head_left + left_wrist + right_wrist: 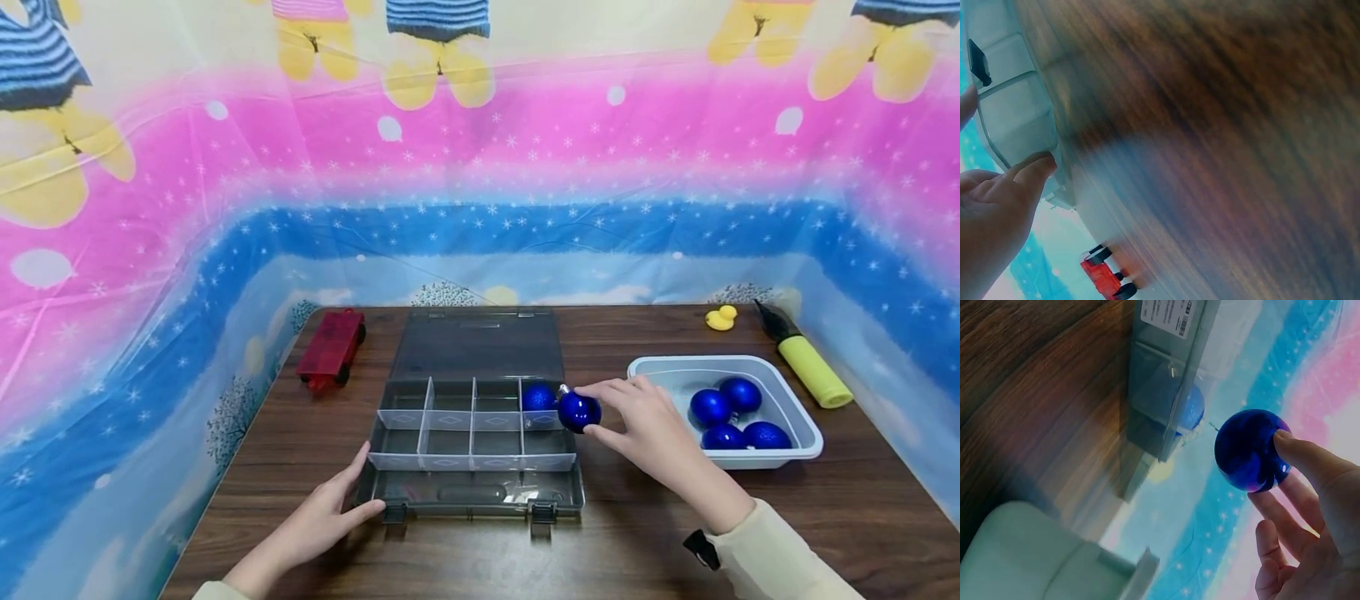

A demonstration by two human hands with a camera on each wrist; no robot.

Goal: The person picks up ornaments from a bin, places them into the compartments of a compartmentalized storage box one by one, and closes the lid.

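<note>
Between the thumb and fingers of my right hand point(645, 425) is a shiny blue Christmas ball point(580, 412), its silver cap toward the upper left. It is held above the right side of an open, smoky-grey compartment box point(471, 461) with clear dividers. Another blue ball point(538, 398) sits in the back right compartment, and the other compartments hold nothing. In the right wrist view the held ball point(1252, 450) is pinched clear of the box wall. My left hand point(322, 514) rests at the box's front left corner, thumb and fingers extended along it.
To the right stands a white plastic tub point(806, 433) with several blue balls. Behind it are a small yellow rubber duck point(722, 318) and a yellow-green hand pump point(813, 371) with a black nozzle. A red toy car point(332, 350) is at the back left. The box's lid point(477, 346) lies folded back.
</note>
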